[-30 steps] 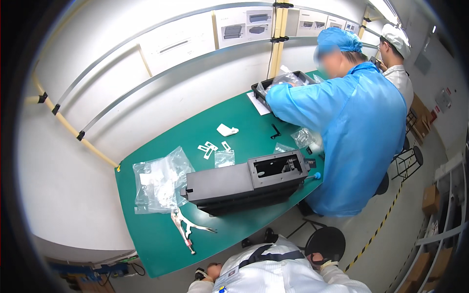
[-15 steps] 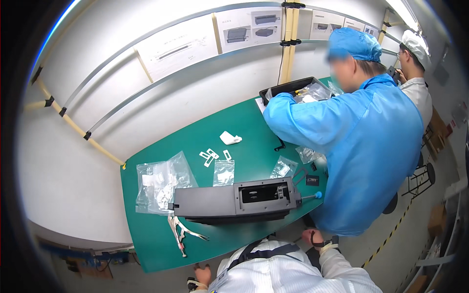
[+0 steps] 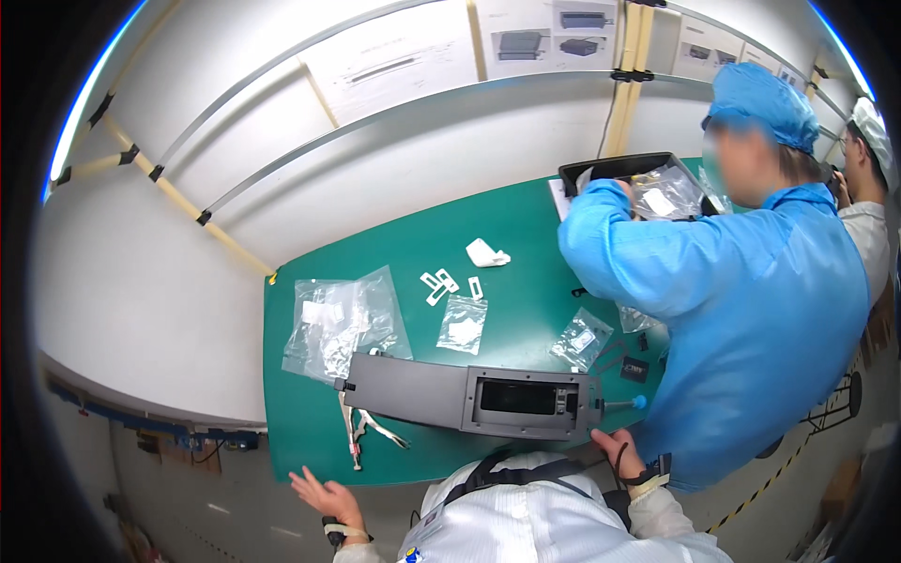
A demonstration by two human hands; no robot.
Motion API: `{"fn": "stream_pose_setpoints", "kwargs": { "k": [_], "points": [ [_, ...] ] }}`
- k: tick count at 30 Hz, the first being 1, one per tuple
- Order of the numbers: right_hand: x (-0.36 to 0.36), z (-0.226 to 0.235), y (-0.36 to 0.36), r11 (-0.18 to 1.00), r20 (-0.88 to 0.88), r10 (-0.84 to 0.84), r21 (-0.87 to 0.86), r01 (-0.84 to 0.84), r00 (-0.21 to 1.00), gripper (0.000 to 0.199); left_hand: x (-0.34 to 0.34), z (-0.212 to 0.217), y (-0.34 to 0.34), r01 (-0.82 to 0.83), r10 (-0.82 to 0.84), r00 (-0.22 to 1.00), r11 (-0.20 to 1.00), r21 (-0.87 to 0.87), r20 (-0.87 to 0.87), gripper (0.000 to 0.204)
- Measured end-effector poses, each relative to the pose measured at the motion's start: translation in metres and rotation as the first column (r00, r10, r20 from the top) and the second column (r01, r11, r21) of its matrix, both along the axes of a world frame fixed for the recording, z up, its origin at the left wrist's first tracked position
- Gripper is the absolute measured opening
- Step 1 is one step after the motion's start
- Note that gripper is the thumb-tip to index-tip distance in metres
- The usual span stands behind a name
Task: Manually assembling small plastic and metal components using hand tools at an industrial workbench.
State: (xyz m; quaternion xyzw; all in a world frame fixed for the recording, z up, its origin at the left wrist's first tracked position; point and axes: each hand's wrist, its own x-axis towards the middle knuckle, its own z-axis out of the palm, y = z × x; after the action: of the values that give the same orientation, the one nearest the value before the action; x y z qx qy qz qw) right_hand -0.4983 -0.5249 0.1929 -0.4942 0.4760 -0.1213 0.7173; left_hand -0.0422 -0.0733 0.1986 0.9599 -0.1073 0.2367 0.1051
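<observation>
A long dark grey metal housing (image 3: 413, 389) lies along the near side of the green table (image 3: 394, 244), with a rectangular opening at its right part. My left hand (image 3: 328, 497) is off the table's near left edge, fingers spread, holding nothing. Nearest to it are the locking pliers (image 3: 358, 433), which lie at the housing's left end. My right hand (image 3: 618, 450) is by the housing's lower right corner, its fingers loosely extended; whether they touch the metal I cannot tell. Beside that corner a blue-tipped rod (image 3: 624, 404) sticks out to the right.
Clear plastic bags (image 3: 345, 324) and several white frame-shaped pieces (image 3: 438, 285) lie behind the housing, near a white part (image 3: 487, 253). A co-worker in a blue gown (image 3: 751, 319) stands at the right, reaching into a black bin (image 3: 615, 167). Another person (image 3: 868, 206) is beyond.
My left hand has risen toward the table edge and spread its fingers. My right hand has come up to the housing's right end. The whole view has shifted, and the housing appears more tilted.
</observation>
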Motion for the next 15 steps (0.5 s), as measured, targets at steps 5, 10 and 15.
{"fn": "stream_pose_setpoints", "kwargs": {
  "k": [5, 10, 15],
  "points": [
    [-0.005, -0.013, 0.008, 0.994, 0.058, -0.09, -0.062, 0.093, 0.994, 0.03, -0.017, 0.005, -0.062, 0.135, -0.16, 0.977, 0.975, -0.174, -0.139, 0.065],
    [-0.019, -0.028, 0.014, 0.963, 0.104, -0.269, 0.009, 0.269, 0.958, 0.028, -0.005, -0.011, -0.095, 0.018, -0.069, 0.982, 0.961, -0.277, -0.176, 0.06],
    [-0.055, -0.049, 0.015, 0.805, -0.233, -0.005, -0.578, -0.134, 0.972, 0.025, 0.019, -0.017, -0.151, 0.086, -0.141, 0.968, 0.964, -0.253, -0.207, 0.049]
  ]
}}
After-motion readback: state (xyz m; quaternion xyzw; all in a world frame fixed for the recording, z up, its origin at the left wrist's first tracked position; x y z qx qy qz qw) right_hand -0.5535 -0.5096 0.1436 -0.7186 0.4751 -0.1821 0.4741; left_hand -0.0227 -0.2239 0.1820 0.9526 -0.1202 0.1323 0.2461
